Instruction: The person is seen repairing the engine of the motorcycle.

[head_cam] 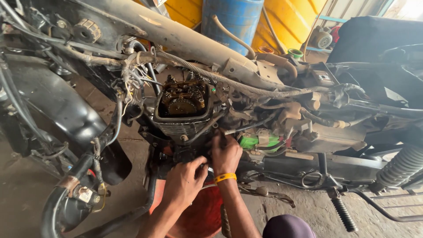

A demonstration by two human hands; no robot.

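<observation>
A stripped motorcycle stands side-on with its engine [183,125] exposed. The cylinder head is open on top, and an oily sprocket [181,105] shows inside. My left hand [184,180] is curled against the dark lower side of the engine, just under the finned cylinder. Above and to the right of it, my right hand [225,152], with a yellow wristband [224,177], presses its fingers into the engine's right side. A small silvery piece shows between the two hands. What either hand grips is hidden by the fingers.
The bare frame tube [176,35] runs over the engine, with a ribbed cable [229,81] and loose wires beside it. A black mudguard [66,114] is at the left and a footpeg [343,213] and rear spring [398,167] at the right. A red container [200,216] sits beneath, with blue and yellow drums behind.
</observation>
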